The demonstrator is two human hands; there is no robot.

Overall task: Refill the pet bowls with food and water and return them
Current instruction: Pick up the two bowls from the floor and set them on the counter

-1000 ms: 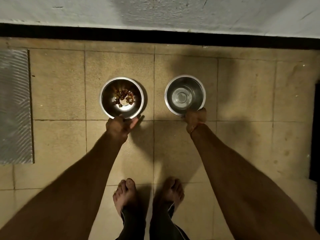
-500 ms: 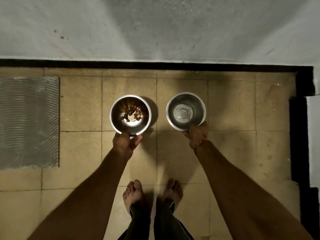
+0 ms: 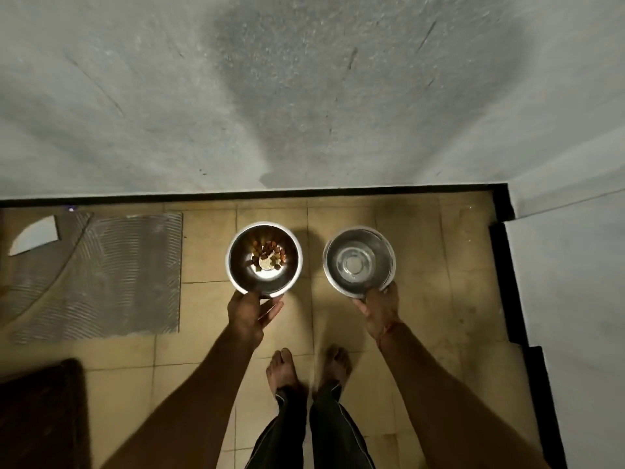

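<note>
While the left hand [image 3: 248, 314] grips the kibble bowl's [image 3: 263, 259] near rim, the right hand [image 3: 380, 308] pinches the water bowl's [image 3: 359, 262] near rim, both bowls beyond the fingers.

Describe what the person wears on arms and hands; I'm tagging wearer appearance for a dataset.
Both forearms are bare, with no sleeves and no gloves in view. The left hand carries no ring, watch or band that shows. The right hand has a thin reddish thread tied round its wrist. In this dim light, finer marks on the fingers cannot be made out.
</note>
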